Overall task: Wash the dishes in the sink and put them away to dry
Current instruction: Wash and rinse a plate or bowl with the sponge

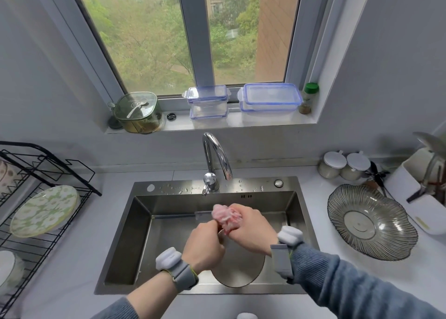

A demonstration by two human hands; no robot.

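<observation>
1. Dishes first: from the head view we see one pale plate (pixel 237 269) lying in the steel sink (pixel 142 224), partly hidden under both hands, and a green-patterned plate (pixel 44 211) leaning in the black wire drying rack (pixel 48 171) on the left counter.
2. Our right hand (pixel 251 229) grips a pink scrubbing cloth (pixel 223 216) over the basin; our left hand (pixel 205 246) is curled just beside it, touching the cloth's lower edge, but what it holds we cannot tell.
3. Behind the hands, the chrome faucet (pixel 216 157) arches over the basin's back rim.
4. On the right counter sit a ribbed glass bowl (pixel 371 222) and two lidded jars (pixel 344 165).
5. Along the windowsill (pixel 241 123) stand clear lidded containers (pixel 270 98).
</observation>
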